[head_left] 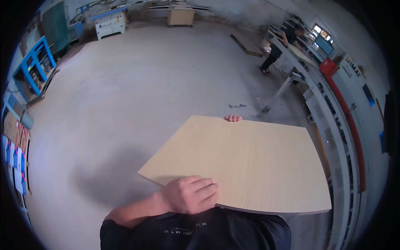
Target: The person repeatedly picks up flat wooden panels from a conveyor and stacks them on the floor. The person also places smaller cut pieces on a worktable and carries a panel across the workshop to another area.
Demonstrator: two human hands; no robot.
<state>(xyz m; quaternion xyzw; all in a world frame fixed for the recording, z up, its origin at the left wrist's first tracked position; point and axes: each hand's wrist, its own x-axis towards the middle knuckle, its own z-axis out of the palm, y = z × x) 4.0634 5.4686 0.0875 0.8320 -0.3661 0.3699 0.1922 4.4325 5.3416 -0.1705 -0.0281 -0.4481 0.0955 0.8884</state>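
A flat wooden panel (250, 162) with pale yellow grain and a thin dark edge is held in front of my chest, clear of the floor. My left hand (191, 194) is closed over its near edge, fingers curled on the top face. At the far edge, the fingertips of my right hand (233, 118) hook over from below. The panel hides the rest of that hand and its arm.
A long machine (341, 137) with a red strip runs along my right side. At its far end a person (287, 39) leans over another board (302, 54). A blue frame (35, 64) and stacked cartons (16, 146) line the left. A white cabinet machine (110, 26) stands far off.
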